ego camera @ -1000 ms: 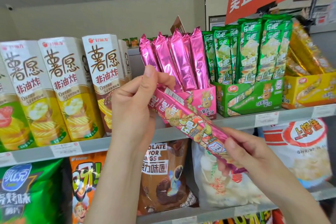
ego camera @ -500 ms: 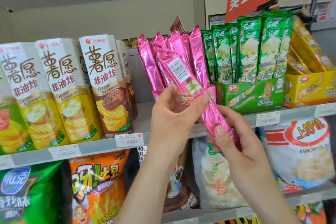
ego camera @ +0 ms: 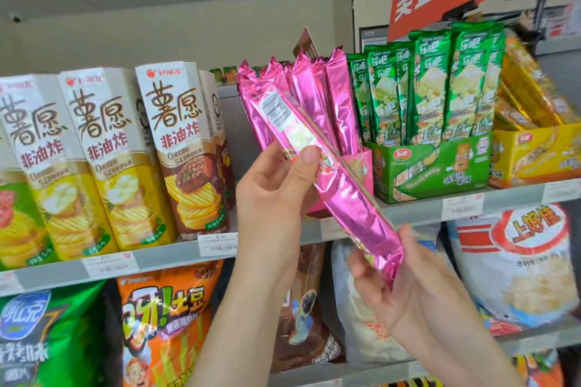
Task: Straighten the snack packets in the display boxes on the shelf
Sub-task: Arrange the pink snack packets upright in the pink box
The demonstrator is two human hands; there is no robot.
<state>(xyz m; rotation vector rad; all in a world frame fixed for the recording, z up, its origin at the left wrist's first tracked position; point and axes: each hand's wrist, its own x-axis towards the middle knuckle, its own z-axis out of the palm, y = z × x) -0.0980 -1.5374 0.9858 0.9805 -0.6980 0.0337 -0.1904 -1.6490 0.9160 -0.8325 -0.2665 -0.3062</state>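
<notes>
pink snack packet held clear in front of pink display box | long axis tilted, top up-left | left hand pinched at middle, nearer box | right hand closed on bottom end

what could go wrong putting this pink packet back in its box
The pink packet is tilted, held by the left hand and right hand. Pushed in at that angle, it may knock the leaning pink packets askew. The pink box looks full, so forcing could crush the packet.
</notes>
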